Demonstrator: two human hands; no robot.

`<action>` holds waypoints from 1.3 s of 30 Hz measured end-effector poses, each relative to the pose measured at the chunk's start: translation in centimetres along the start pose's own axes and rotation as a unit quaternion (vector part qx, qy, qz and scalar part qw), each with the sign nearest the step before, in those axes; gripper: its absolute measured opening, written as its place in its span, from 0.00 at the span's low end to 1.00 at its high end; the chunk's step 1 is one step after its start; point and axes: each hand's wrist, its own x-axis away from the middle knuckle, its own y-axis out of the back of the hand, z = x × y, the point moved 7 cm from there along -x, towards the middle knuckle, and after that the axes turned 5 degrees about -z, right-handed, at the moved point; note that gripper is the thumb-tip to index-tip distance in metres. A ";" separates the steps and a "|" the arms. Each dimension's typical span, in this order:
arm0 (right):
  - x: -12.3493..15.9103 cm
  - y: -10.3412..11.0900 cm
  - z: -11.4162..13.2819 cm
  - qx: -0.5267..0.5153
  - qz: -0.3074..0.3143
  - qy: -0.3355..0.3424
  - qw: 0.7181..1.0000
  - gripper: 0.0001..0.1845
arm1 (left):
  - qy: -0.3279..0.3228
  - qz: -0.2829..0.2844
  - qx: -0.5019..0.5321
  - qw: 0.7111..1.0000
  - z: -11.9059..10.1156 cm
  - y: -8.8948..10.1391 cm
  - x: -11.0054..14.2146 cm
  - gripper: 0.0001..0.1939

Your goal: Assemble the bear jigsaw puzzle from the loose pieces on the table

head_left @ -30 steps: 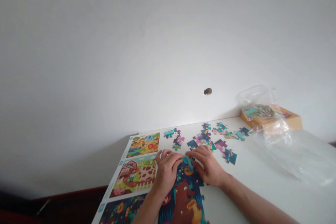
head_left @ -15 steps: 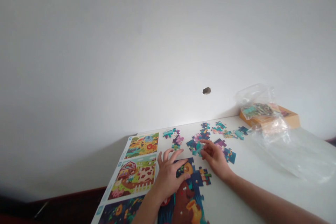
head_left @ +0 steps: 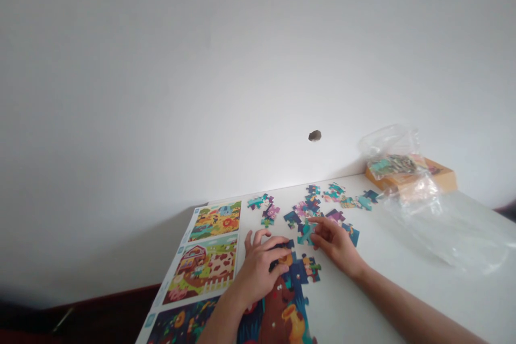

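My left hand [head_left: 264,266] lies with its fingers spread over the upper left of a partly joined jigsaw puzzle [head_left: 278,309], which shows a brown bear and a yellow pot on dark blue. Part of that picture is hidden under the hand. To its right, my right hand [head_left: 336,242] pinches the edge of a teal puzzle piece [head_left: 306,233] between thumb and fingers, low over the table. A piece with a small figure and green [head_left: 311,267] juts from the joined section's right side. Loose purple and blue pieces [head_left: 312,204] lie just beyond the right hand.
A printed picture sheet [head_left: 212,266] lies along the table's left side. More loose pieces [head_left: 264,208] are scattered towards the wall. At the back right, a clear plastic bag [head_left: 407,174] rests on an orange box [head_left: 445,178]. The white wall has a hole [head_left: 315,135].
My right hand has drawn the teal piece slightly towards me, apart from the dark blue piece beside it. My left hand's fingers have shifted a little across the puzzle's top. The view has tilted slightly.
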 end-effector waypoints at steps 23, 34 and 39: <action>0.8 -1.5 1.7 0.074 0.051 0.071 0.993 0.17 | -0.051 -0.154 0.031 0.986 -0.3 0.2 0.3 0.18; 2.6 -2.3 5.2 0.220 0.102 0.245 0.939 0.26 | -0.015 -0.192 0.040 0.981 0.2 0.2 0.5 0.15; 2.5 -2.2 5.3 0.225 0.097 0.240 0.939 0.23 | -0.003 -0.184 0.055 0.981 0.6 -0.3 0.6 0.13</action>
